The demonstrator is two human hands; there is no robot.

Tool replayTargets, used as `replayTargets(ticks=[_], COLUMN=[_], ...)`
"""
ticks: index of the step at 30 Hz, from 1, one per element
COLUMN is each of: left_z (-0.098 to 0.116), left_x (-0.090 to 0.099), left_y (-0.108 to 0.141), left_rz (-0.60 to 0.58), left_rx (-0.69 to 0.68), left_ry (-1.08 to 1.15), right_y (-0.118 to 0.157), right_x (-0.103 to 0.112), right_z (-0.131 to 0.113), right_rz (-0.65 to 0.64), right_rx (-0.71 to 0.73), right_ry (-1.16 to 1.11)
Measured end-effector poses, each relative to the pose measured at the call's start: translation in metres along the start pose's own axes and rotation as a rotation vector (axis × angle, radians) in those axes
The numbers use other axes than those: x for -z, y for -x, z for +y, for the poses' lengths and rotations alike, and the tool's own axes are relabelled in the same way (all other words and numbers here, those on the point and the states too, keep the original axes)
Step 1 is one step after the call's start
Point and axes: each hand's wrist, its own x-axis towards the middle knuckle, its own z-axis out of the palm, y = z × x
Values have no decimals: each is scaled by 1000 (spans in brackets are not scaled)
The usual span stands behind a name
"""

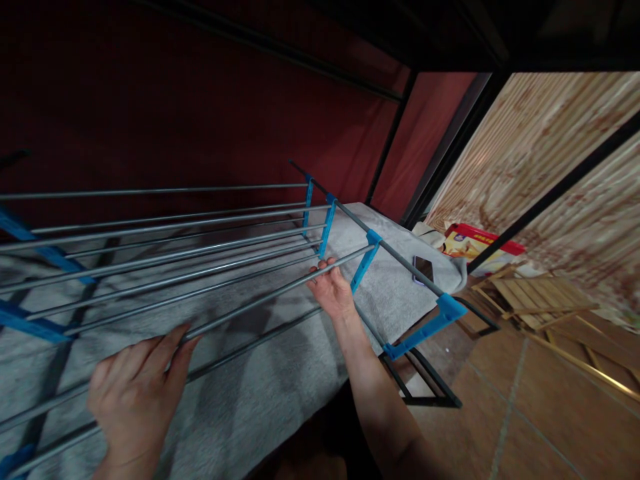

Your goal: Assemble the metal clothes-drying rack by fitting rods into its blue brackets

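Note:
A rack of grey metal tubes and blue plastic connectors (364, 265) lies on a grey blanket (280, 380). My left hand (137, 383) is wrapped over a long metal tube (250, 303) near its left part, thumb on the near side. Farther right, my right hand (331, 283) has its fingers curled around the same tube from below, palm partly up. That tube runs up to a blue connector on the right-hand side bar (410, 270). Several other tubes run alongside behind it, ending at blue connectors on both sides.
A phone (423, 270) lies on the blanket at the right. Black metal frame bars (457, 143) stand around the bed-like surface. Beyond are a red and yellow box (480, 247), a folded wooden chair (540, 300), a patterned curtain (560, 153) and a tiled floor (555, 393).

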Motion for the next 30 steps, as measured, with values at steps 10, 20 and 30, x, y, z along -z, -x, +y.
replayTargets(ticks=[10,20,30], left_z=[-1,14,25], left_x=[0,9,12], left_y=[0,-3,-5], left_rz=[49,5,-32], left_rx=[-48,-1,80], left_ry=[-39,-57,5], right_y=[0,17,23], right_x=[1,-32,-37], right_z=[1,24,49], right_rz=[8,-283,-283], right_rx=[-8,-357,-259], right_ry=[-22,263,352])
